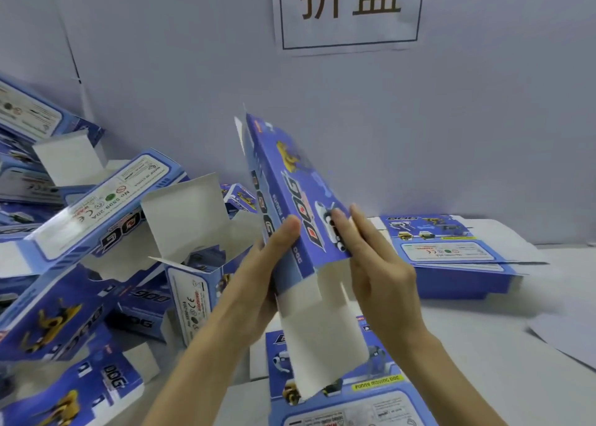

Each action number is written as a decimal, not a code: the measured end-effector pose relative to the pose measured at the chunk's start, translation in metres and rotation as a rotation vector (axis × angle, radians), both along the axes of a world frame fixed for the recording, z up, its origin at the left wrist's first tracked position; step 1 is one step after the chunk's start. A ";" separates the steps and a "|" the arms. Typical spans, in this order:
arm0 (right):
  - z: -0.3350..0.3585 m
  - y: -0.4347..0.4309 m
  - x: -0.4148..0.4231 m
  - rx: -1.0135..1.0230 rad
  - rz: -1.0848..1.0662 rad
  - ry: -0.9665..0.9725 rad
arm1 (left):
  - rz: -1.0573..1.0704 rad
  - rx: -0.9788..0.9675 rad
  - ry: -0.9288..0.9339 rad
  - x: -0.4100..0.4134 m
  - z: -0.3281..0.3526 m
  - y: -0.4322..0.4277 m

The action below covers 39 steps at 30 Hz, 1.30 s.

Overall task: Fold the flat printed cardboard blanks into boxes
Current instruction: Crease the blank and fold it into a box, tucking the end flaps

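above the middle of the table (516,345), a blue printed blank (290,193) stood tilted on end in the air, its top leaning left and its white bottom flaps hanging down toward the camera. the left hand (267,264) pinched the blank's left edge, thumb on the printed face and the other fingers hidden behind the card. the right hand (380,264) lay against the printed face with its fingers straight and together, pressing rather than clutching; its thumb could not be seen. under the hands another flat blank (361,396) lay face up on the table. to the right, near the wall, sat a stack of flat blanks (451,254). on the left, a loose pile of folded boxes (96,232) lay heaped, several with their white flaps open. a paper sign (348,9) with two large characters hung on the wall behind.
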State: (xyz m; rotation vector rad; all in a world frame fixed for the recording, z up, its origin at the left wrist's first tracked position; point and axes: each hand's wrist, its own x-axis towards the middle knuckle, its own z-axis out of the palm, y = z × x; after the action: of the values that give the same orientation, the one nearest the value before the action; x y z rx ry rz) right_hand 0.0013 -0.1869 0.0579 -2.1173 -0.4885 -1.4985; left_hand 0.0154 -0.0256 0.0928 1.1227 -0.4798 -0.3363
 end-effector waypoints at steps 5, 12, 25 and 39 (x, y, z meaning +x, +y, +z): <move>0.018 -0.019 -0.006 0.145 0.286 0.207 | 0.196 0.036 -0.023 0.011 -0.003 0.014; 0.041 -0.040 -0.012 0.730 0.704 0.777 | 0.319 0.210 -0.172 0.025 -0.011 0.030; 0.038 -0.057 -0.014 0.801 0.718 0.727 | 0.333 0.221 -0.244 0.016 -0.013 0.015; 0.039 -0.052 -0.016 0.780 0.669 0.725 | 0.406 0.234 -0.366 0.012 -0.013 0.014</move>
State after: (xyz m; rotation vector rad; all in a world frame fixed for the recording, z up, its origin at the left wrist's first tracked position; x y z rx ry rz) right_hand -0.0145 -0.2393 0.0969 -1.4790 -0.2286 -0.3742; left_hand 0.0279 -0.0118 0.0802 1.4869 -0.5268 0.1778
